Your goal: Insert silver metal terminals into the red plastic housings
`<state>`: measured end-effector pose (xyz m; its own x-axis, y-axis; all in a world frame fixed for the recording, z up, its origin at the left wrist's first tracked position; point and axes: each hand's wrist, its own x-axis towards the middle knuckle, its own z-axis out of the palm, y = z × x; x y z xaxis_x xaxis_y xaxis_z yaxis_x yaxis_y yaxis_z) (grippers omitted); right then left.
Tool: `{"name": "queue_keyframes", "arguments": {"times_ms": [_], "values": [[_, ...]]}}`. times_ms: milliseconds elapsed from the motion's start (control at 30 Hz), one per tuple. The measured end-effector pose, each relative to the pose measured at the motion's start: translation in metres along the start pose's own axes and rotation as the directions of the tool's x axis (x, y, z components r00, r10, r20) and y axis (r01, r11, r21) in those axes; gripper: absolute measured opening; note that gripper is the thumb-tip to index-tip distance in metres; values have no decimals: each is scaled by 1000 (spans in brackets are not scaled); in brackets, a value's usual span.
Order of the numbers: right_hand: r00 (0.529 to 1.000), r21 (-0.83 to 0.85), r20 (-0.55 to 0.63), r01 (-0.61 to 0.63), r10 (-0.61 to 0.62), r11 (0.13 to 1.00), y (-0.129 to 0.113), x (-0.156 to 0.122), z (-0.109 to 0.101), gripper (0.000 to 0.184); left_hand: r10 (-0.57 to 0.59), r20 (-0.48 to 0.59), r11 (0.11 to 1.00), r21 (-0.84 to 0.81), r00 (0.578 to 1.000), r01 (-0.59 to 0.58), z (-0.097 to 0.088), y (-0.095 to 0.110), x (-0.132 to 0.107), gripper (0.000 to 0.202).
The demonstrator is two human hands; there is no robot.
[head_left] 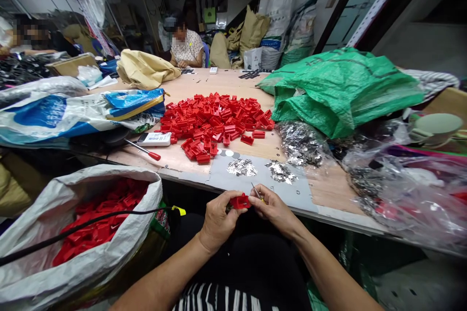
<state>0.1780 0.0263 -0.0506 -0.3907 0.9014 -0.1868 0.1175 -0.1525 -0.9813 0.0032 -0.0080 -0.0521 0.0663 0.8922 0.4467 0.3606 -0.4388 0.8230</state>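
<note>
My left hand [219,216] is closed around a small red plastic part [241,201], held just off the table's front edge. Close beside it, my right hand [272,206] pinches a thin pointed metal tool [254,189]; a bit of yellow shows at the fingers, and the tool's kind is unclear. The right fingertips meet the end of the red part. Just beyond my hands, two small heaps of flat silvery metal pieces [242,167] lie on a grey sheet [251,185]. Behind them spreads a large pile of similar red parts [219,114].
An open white sack [29,277] of red parts stands at my left. On the table [328,189] lie a red-handled screwdriver [149,153], a white box [155,139], a green sack [339,82] and a clear bag of metal pieces [302,141]. A person [188,46] sits across.
</note>
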Motion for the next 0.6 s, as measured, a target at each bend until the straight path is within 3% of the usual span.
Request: {"name": "queue_keyframes", "arguments": {"times_ms": [200, 600], "values": [[1000, -38, 6, -12, 12, 999, -1, 0, -1, 33, -15, 32, 999, -45, 999, 17, 1, -2, -1, 29], [969, 226, 222, -162, 111, 961, -6, -13, 2, 38, -75, 89, 984, -155, 993, 88, -3, 4, -8, 27]]}}
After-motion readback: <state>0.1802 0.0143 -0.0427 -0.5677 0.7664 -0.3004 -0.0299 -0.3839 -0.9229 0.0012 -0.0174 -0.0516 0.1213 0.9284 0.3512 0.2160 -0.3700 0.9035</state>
